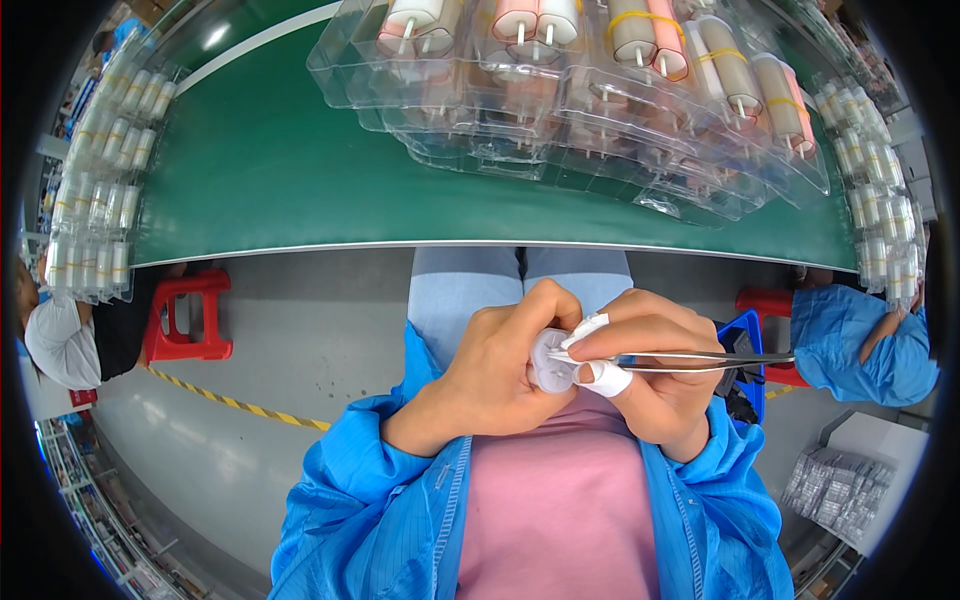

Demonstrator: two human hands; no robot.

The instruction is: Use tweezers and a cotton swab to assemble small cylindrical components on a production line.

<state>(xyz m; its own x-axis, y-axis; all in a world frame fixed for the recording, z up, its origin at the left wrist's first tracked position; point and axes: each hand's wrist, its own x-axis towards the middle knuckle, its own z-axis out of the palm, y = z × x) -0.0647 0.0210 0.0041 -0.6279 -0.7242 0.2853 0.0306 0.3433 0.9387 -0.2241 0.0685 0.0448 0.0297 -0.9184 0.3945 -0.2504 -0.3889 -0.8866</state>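
Above my lap, my left hand (495, 365) is closed around a round, translucent whitish plastic piece (543, 372), its face turned toward my right hand. My right hand (660, 380) pinches metal tweezers (700, 358), whose far end sticks out to the right past the knuckles. White wrapping (607, 379) covers the thumb tip and a fingertip of that hand. The right fingertips meet the round piece at its face; the tweezers' tips there are too small and covered to make out.
Stacked clear plastic trays (470, 125) hold cream and pink cylinders with white stems on the green table (270, 170). More trays stand at both table ends. A blue crate (750, 335) is right of my hand. People sit at both sides near red stools (200, 315).
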